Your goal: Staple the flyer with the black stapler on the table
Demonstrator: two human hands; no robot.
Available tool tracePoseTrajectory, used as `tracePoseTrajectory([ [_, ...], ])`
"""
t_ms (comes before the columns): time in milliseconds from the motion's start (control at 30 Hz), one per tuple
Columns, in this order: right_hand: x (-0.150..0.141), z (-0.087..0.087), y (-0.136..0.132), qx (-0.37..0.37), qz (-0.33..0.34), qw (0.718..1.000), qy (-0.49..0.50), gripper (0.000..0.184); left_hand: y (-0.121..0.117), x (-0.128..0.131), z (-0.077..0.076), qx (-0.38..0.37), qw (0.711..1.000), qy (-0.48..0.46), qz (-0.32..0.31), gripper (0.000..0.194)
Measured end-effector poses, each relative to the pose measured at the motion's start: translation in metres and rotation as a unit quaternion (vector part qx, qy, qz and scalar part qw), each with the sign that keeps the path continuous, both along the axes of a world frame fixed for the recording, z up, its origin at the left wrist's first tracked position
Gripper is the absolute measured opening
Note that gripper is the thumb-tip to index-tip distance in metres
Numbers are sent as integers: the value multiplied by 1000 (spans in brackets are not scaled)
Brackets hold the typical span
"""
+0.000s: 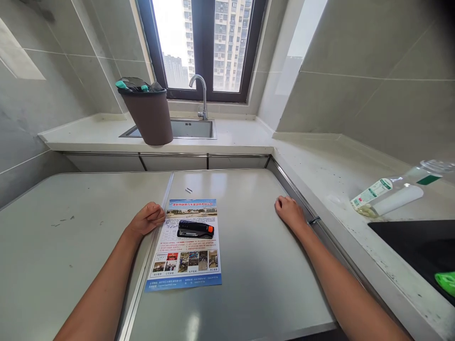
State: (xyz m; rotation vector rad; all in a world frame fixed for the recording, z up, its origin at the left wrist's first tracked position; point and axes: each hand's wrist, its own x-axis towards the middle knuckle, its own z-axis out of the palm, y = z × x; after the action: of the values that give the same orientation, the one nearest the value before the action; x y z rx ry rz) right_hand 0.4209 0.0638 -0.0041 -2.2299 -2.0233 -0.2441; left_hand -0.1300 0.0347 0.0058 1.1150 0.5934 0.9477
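Note:
A printed flyer [188,278] with a blue lower band and small photos lies flat on the pale table. On top of it rests a black stapler [195,229] with an orange piece at its right end. Just beyond the flyer's top edge are small strips of staples [188,190]. My left hand [147,219], closed in a loose fist, lies beside the flyer's left edge, and nothing shows in it. Off to the right, my right hand [290,211] rests near the table's right edge with its fingers curled in and no object visible in them.
A brown bin [151,116] stands in front of the sink [194,129] and faucet [204,97] on the back counter. Along the right counter [320,161] are a clear plastic bottle [398,192], a black panel [419,251] and something green [446,282]. A seam [142,279] divides the table.

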Motion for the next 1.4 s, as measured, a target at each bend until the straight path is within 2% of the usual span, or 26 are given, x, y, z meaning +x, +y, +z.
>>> tracePoseTrajectory([
  [100,6,-6,-6,24,-9,999,-20,24,0,8,2,-9,997,40,65,70],
  [200,2,-7,-7,30,-6,999,-8,22,2,18,2,-11,982,98,158,64],
  [300,2,-6,-6,32,-3,999,4,22,5,25,1,-12,969,109,221,60],
  [800,2,-8,-7,43,-5,998,38,24,11,21,-13,26,961,174,213,56],
  [1033,-1,-3,-9,44,-4,998,35,23,6,26,-7,58,946,226,225,58],
  [1233,-5,1,-11,47,0,998,48,23,-4,36,5,88,925,285,234,60],
  [1400,-8,8,-16,63,31,996,58,24,-8,39,10,71,933,266,233,62],
])
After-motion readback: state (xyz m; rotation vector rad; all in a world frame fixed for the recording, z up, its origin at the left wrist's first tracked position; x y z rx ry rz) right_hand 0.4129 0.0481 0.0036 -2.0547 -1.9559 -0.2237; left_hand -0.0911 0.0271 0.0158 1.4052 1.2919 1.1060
